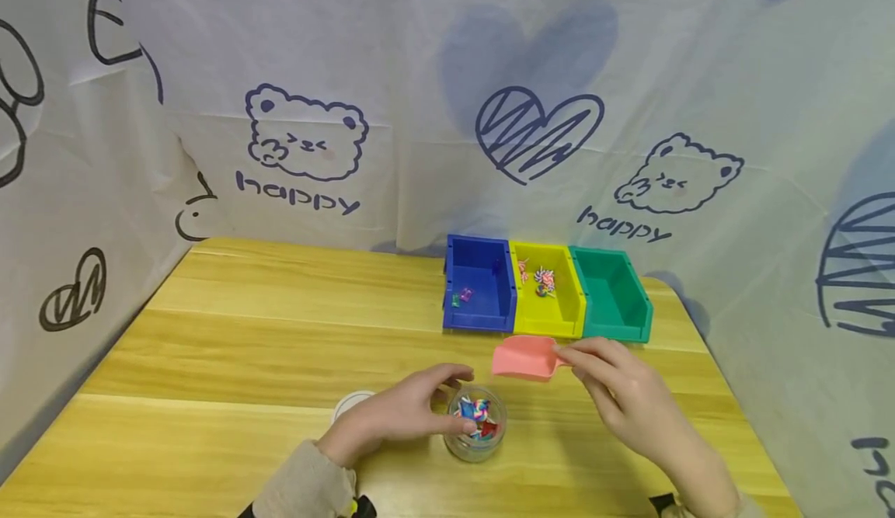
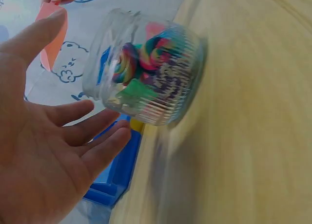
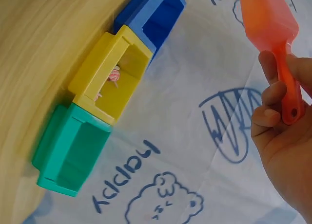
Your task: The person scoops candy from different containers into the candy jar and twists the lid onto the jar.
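A clear glass jar [image 1: 475, 425] with colourful lollipop-like pieces and other small bits in it stands upright on the table. My left hand [image 1: 412, 405] is beside it, thumb and fingers spread at its rim; the left wrist view shows the palm apart from the glass. Between thumb and fingers my right hand [image 1: 629, 394] holds a small pink scoop [image 1: 526, 358] by its handle, up above the table between the jar and the bins. In the right wrist view the fingers curl round the handle of the scoop [image 3: 269, 19], and its pan looks bare.
Three joined bins stand at the back: a blue bin [image 1: 482, 321] with small gem-like pieces, a yellow bin [image 1: 548, 324] with several small lollipops, and a green bin [image 1: 615, 293]. Behind the left hand a white round lid [image 1: 349, 401] lies partly hidden. White printed cloth [image 1: 419, 176] hangs around the table.
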The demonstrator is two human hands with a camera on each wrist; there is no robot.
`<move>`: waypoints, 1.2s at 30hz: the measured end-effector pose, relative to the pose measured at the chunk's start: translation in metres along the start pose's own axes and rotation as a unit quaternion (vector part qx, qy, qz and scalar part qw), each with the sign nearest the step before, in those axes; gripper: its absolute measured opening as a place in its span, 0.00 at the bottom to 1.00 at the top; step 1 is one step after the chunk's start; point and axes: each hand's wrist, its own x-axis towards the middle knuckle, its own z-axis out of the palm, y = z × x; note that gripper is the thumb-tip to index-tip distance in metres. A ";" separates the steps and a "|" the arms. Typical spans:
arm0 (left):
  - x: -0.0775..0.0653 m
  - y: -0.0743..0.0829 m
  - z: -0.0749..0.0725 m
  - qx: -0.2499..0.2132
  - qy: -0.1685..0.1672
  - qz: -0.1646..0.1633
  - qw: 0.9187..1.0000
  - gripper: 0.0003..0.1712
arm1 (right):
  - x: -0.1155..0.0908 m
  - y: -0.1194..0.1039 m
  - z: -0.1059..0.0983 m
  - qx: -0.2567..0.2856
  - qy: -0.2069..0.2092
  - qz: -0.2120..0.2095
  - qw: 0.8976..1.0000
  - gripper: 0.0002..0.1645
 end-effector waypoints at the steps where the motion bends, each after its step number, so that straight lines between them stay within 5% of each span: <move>1: 0.001 0.001 -0.001 -0.003 0.007 0.000 1.000 0.46 | -0.001 0.001 0.001 0.005 0.010 0.005 1.000 0.29; 9: 0.016 0.009 -0.020 0.033 0.109 0.040 0.993 0.43 | -0.005 0.013 0.009 0.034 0.108 0.035 0.993 0.25; 18: 0.050 0.016 -0.053 0.081 0.236 0.052 0.967 0.37 | 0.003 0.027 0.021 -0.009 0.204 0.060 0.977 0.19; 22: 0.067 0.016 -0.064 0.098 0.257 0.023 0.961 0.37 | 0.004 0.030 0.026 -0.033 0.205 0.104 0.973 0.30; 29: 0.095 0.012 -0.073 0.123 0.257 -0.017 0.958 0.36 | 0.008 0.045 0.036 -0.069 0.186 0.146 0.969 0.25; 36: 0.110 0.003 -0.072 0.127 0.253 -0.050 0.958 0.36 | 0.011 0.060 0.045 -0.068 0.114 0.196 0.972 0.21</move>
